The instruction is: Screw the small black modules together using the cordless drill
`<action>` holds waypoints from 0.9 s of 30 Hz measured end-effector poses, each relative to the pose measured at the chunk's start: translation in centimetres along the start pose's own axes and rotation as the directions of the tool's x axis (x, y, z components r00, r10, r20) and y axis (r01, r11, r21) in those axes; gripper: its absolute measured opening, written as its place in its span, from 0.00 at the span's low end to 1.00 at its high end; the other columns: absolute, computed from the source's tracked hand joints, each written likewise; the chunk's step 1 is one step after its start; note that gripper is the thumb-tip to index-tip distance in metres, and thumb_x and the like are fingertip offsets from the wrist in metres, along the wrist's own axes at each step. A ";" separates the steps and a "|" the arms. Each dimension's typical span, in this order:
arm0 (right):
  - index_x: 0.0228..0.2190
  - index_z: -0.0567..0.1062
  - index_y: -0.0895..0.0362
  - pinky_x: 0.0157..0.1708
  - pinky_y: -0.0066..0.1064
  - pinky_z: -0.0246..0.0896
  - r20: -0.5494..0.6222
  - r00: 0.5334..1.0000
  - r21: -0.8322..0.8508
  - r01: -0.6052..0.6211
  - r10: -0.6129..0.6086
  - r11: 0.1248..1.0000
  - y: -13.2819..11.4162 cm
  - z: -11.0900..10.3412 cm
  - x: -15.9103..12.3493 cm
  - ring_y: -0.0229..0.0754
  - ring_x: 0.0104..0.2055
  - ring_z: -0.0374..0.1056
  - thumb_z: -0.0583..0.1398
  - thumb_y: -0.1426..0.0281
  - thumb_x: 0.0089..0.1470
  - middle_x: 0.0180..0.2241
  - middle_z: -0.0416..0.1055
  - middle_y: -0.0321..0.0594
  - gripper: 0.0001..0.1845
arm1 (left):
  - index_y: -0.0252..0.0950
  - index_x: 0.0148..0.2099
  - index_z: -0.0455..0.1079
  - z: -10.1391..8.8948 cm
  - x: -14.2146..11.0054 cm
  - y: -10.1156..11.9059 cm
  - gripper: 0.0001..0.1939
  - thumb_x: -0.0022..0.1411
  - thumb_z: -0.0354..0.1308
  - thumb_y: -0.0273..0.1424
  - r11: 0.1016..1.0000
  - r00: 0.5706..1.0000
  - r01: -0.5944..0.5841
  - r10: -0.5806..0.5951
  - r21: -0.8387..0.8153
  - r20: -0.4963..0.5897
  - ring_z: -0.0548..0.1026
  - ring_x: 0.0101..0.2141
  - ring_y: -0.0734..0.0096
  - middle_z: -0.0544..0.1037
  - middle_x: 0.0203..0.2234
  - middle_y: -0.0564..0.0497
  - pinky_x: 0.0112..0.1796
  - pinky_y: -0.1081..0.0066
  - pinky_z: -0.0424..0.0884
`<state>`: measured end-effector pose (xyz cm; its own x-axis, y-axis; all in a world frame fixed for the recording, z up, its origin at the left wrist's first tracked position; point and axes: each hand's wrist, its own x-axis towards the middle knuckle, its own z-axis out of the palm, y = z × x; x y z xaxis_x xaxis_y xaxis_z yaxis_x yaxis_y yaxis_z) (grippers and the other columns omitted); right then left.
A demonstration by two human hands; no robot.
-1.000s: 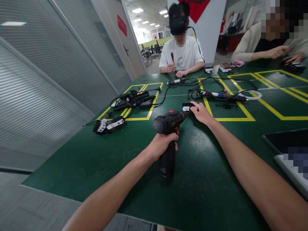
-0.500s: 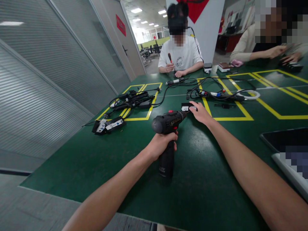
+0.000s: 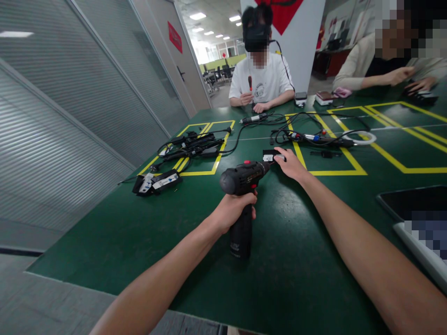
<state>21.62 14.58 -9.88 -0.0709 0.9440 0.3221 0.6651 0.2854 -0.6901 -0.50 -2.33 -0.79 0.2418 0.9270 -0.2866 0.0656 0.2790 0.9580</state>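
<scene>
My left hand (image 3: 233,210) is wrapped round the grip of a black cordless drill (image 3: 241,195) with a red button on top. The drill stands over the green table (image 3: 167,232), its nose pointing at a small black device with a white label (image 3: 270,155). My right hand (image 3: 291,164) rests on that device, fingers pressed down on its near edge and holding it against the table.
A dismantled black device (image 3: 155,182) lies at the left. Black adapters and cables (image 3: 195,143) sit in a yellow-taped box; more cables and a white ring (image 3: 363,137) lie at the back. A person (image 3: 260,79) opposite holds a screwdriver. A dark tablet (image 3: 412,202) lies at the right.
None apart from a slight shift of the camera; the drill and both hands stay where they were.
</scene>
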 end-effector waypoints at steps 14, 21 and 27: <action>0.58 0.68 0.51 0.55 0.45 0.59 0.003 1.000 -0.009 -0.002 0.002 1.000 -0.3 -0.2 -0.2 0.52 0.51 0.67 0.51 0.58 0.59 0.51 0.64 0.48 0.27 | 0.33 0.36 0.67 0.0 0.0 -0.1 0.09 0.50 0.58 0.30 0.999 1.000 -0.027 0.027 -0.028 0.008 0.70 0.19 0.75 0.70 0.22 0.53 0.23 0.74 0.63; 0.58 0.68 0.51 0.55 0.45 0.59 0.001 1.000 -0.006 -0.001 0.001 1.000 -0.2 -0.1 -0.1 0.53 0.51 0.67 0.52 0.57 0.59 0.52 0.64 0.49 0.28 | 0.33 0.37 0.68 -0.2 0.1 -0.3 0.09 0.51 0.57 0.30 0.999 0.999 -0.033 0.033 -0.017 0.018 0.70 0.19 0.74 0.70 0.20 0.53 0.23 0.74 0.64; 0.58 0.68 0.50 0.55 0.45 0.59 -0.003 1.000 -0.013 0.003 -0.003 1.000 0.0 0.0 0.0 0.52 0.50 0.67 0.52 0.57 0.59 0.51 0.65 0.48 0.27 | 0.33 0.35 0.67 0.0 0.0 -0.2 0.07 0.51 0.56 0.29 1.000 1.000 -0.026 0.026 -0.018 0.012 0.70 0.19 0.74 0.70 0.19 0.54 0.24 0.74 0.64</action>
<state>21.60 14.55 -9.90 -0.0711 0.9427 0.3260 0.6745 0.2862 -0.6806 -0.53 -2.36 -1.04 0.2551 0.9310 -0.2612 0.0423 0.2591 0.9649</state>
